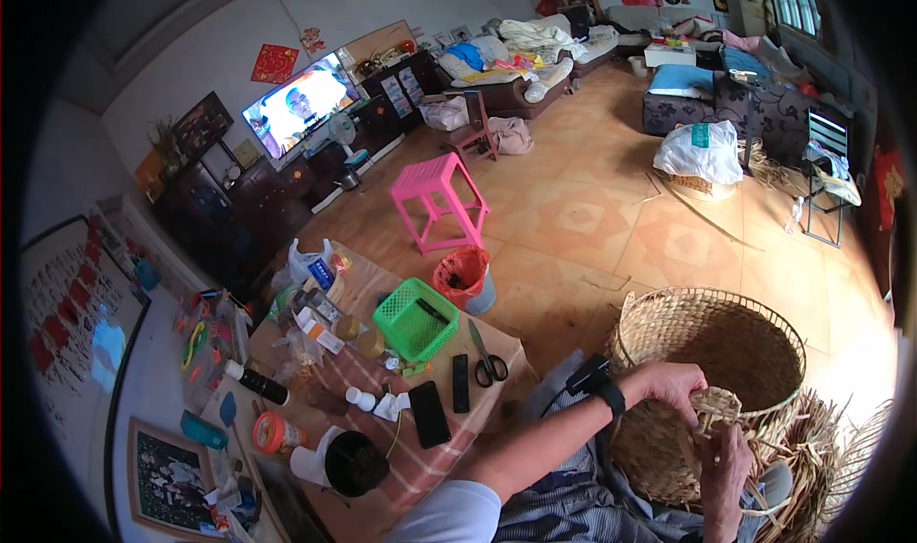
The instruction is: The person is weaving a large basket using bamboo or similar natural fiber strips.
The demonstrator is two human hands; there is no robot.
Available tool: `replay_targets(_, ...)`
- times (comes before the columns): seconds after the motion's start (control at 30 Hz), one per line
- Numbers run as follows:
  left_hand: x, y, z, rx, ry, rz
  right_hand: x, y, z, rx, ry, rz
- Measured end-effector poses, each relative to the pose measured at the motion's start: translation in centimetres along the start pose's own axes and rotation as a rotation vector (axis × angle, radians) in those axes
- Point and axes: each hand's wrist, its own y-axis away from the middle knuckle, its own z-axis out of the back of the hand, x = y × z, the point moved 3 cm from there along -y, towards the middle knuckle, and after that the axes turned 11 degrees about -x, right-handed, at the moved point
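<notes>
We judge the woven basket point(712, 352) largely formed, with loose straw ends point(831, 447) left at the rim, where our left hand point(673, 385) and right hand point(726, 467) both pinch the weave closed.

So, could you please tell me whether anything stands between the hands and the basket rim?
Nothing visible does: the left hand and right hand already rest on the woven basket at its near rim.
</notes>
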Motion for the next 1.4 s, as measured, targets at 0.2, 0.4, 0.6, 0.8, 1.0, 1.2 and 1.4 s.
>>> replay_targets(0.2, 0.7, -0.5, 0.4, 0.093, 0.012, 0.077, 3.1, -1.7, -0.5, -0.025, 0.15, 0.199)
replay_targets(0.4, 1.0, -1.0, 0.1, 0.174, -0.077, 0.12, 1.9, -0.3, -0.8, 0.0, 0.243, 0.181)
replay_targets(0.6, 1.9, -2.1, -0.9, 0.168, -0.227, 0.129, 1.3, 0.6, -1.4, -0.042, 0.389, 0.251)
replay_targets(0.8, 2.1, 0.0, -0.6, -0.193, -0.156, -0.224, 3.0, -0.6, -1.8, -0.063, 0.246, 0.173)
replay_targets(1.0, 0.0, 2.7, -1.9, -0.455, -0.257, -0.237, 5.1, -0.9, -1.9, -0.127, 0.29, 0.148)
replay_targets(1.2, 0.3, 2.2, -1.6, -0.384, -0.239, -0.212, 3.4, -0.4, -3.3, -0.092, 0.418, 0.099)
replay_targets(1.4, 0.1, 2.4, -1.6, -0.392, -0.293, -0.209, 5.7, -2.0, -1.8, 0.083, 0.235, 0.079)
